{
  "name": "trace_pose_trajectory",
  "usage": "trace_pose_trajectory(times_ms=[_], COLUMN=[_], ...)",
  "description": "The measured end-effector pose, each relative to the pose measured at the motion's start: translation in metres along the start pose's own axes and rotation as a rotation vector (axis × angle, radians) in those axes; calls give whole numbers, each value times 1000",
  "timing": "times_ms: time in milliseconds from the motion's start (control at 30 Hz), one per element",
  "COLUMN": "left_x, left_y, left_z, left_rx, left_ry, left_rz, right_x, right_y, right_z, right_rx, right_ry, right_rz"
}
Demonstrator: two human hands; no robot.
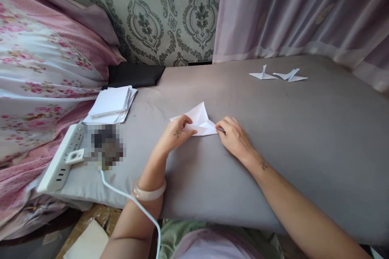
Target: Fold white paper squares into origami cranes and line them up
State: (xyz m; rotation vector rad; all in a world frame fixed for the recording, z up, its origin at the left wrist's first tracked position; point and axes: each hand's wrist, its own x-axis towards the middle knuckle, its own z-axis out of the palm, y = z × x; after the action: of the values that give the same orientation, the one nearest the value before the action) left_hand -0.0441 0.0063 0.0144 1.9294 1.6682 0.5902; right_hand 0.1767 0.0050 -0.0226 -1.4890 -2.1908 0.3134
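Observation:
A partly folded sheet of white paper (199, 115) lies between my hands over the grey-covered surface, with one point facing away from me and creases running across it. My left hand (178, 131) grips its left side, thumb and fingers around the edge, and covers part of that side. At the right corner, my right hand (232, 133) pinches the paper tip between thumb and curled fingers. Two folded paper figures, one left (262, 73) and one right (291, 75), stand farther back to the right.
A stack of white paper (110, 105) lies at the left, by a black flat item (136, 75). Nearer me are a white power strip (62, 162) and a blurred-out patch. A white cable (127, 195) crosses my left forearm. Curtains (291, 12) hang behind.

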Motion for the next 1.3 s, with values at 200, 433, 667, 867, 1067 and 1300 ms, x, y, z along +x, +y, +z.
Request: trace_pose_trajectory(times_ms=[200,433,667,867,1067,1300], left_x=[0,3,3,6,9,7], left_y=[-2,-15,-3,3,4,10], left_z=[-15,-15,-7,8,15,12], left_rx=[-279,-529,-357,-51,72,18], left_ry=[-195,-342,-219,-6,53,57], left_rz=[35,23,200,407,480,446], right_x=[-4,-13,-16,-15,-11,-6], right_y=[-3,-8,-13,-11,-10,-15], right_z=[5,2,-1,0,1,6], right_rx=[2,-197,-259,-160,81,308], right_ry=[-59,-63,-109,-133,-93,7], right_rz=[-166,-238,-264,-284,-177,79])
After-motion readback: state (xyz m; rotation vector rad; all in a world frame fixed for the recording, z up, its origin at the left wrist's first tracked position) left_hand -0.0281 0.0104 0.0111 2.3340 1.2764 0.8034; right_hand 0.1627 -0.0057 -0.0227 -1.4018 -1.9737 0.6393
